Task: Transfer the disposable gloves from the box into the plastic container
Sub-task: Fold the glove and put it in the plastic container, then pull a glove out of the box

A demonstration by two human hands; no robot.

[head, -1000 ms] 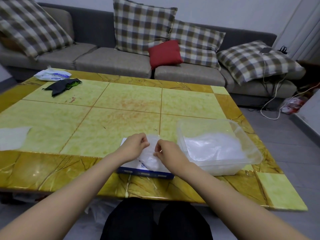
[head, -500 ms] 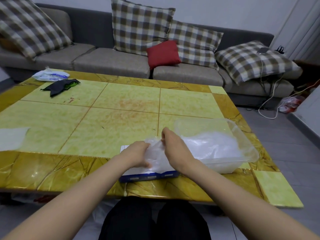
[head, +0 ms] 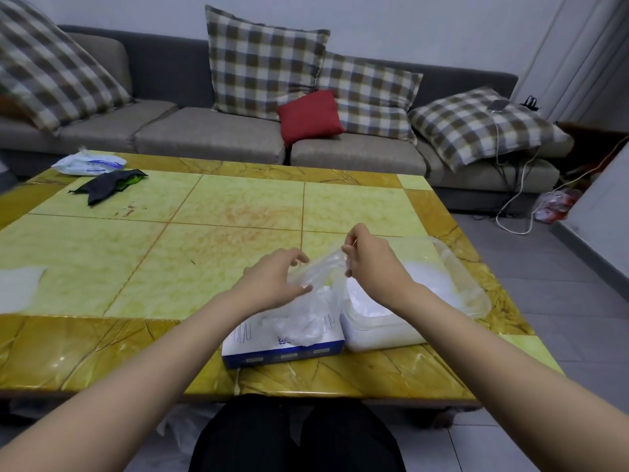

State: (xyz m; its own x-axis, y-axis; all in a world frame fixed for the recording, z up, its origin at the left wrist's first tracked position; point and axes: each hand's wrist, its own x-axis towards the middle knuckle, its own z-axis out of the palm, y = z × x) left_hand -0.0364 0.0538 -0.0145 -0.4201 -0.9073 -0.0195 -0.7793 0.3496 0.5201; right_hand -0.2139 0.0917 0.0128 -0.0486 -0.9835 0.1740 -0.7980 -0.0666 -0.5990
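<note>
Here, right hand (head: 371, 264): pinches glove (head: 323, 272) at top.
Left hand (head: 275, 281): grips same glove.
Box (head: 282, 350): just beside container (head: 474, 289).

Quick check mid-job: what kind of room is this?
Most likely a home living room: a grey sofa with checked cushions stands behind the low yellow tiled table.

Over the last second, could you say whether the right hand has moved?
Yes: the right hand, pinching a glove, rose from the box toward the plastic container.
</note>
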